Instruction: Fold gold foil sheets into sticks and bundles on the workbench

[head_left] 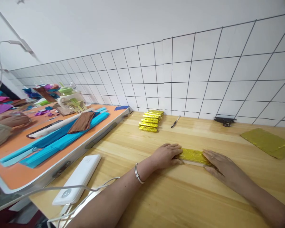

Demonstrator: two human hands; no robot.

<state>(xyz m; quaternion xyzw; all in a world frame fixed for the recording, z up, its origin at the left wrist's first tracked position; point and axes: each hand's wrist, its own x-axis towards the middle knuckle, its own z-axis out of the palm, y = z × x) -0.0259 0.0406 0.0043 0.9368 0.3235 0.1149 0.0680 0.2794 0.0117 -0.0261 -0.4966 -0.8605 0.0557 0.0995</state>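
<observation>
A folded strip of shiny gold foil (192,154) lies on the wooden table in front of me, with a pale band along its near edge. On its left end rests my left hand (166,155), fingers stretched out flat and thumb along the near side; the wrist wears a silver bangle. My right hand (217,163) lies over the right end, fingers extended and thumb apart from them. What is under the palms is hidden. Beyond the left hand sits a stack of gold foil rolls (150,121). To the right lies a flat gold sheet (267,142).
A pen (175,121) and a black clip-like object (225,121) lie near the tiled wall. At left are a white power strip (77,179) with cables and an orange table (61,158) holding blue and brown material, a jug (72,101), and another person's hand (13,120).
</observation>
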